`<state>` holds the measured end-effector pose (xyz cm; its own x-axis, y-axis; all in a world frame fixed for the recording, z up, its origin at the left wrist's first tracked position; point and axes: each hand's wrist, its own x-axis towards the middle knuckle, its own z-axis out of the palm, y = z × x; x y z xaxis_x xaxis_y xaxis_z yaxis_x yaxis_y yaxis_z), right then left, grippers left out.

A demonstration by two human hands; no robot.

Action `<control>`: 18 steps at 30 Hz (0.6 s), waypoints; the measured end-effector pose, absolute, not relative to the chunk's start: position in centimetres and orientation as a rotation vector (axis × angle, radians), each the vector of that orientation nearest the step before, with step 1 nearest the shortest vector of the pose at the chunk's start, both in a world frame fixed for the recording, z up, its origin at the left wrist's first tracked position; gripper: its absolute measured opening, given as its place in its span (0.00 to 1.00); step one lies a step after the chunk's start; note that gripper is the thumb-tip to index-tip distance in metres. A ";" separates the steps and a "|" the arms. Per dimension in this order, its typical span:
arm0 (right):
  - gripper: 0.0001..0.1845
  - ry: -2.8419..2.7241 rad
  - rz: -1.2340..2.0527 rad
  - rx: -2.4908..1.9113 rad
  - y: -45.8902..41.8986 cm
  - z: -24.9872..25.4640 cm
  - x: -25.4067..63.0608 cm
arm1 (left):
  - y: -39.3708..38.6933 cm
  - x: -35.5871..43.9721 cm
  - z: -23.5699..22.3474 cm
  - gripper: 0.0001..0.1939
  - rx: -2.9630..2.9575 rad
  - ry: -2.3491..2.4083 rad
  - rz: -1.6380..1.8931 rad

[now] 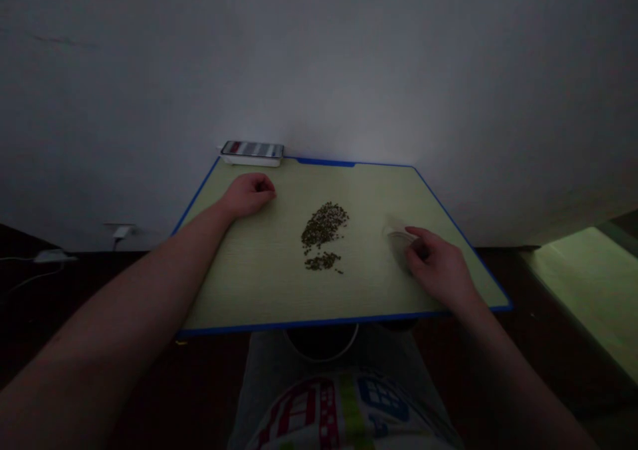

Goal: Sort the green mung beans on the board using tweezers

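A loose heap of small brown-green seeds or beans (325, 227) lies in the middle of the pale table (259, 297), with a smaller patch of them just nearer to me. Left of the heap, my left hand (248, 194) rests on the table top, its fingers curled in and nothing visible in them. On the right side, my right hand (441, 264) pinches the rim of a clear, see-through cup (399, 247). The cup is tilted and faint, so its contents, if any, cannot be made out.
At the far left corner a phone (252, 149) lies on a white box (252, 161). A pale wall (319, 64) stands right behind the table. Below the front edge, between my legs, is the rim of a dark round container (321, 358). A plug and cables (119, 232) are at left.
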<state>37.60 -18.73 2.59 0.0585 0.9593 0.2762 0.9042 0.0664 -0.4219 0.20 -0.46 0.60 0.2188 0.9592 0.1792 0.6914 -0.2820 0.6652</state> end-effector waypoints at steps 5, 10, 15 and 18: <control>0.20 -2.074 0.388 -1.587 -20.9 3.0 33.8 | -0.6 0.2 0.7 0.12 2.046 1.524 0.794; 0.20 -2.215 0.406 -1.490 -21.1 2.9 31.6 | -0.6 0.3 0.8 0.12 2.042 1.524 0.788; 0.20 -2.239 0.389 -1.448 -20.2 2.6 31.6 | -0.4 0.2 0.6 0.10 2.047 1.513 0.798; 0.20 -2.228 0.377 -1.458 -19.8 2.5 31.6 | -0.2 0.1 0.3 0.11 2.055 1.495 0.799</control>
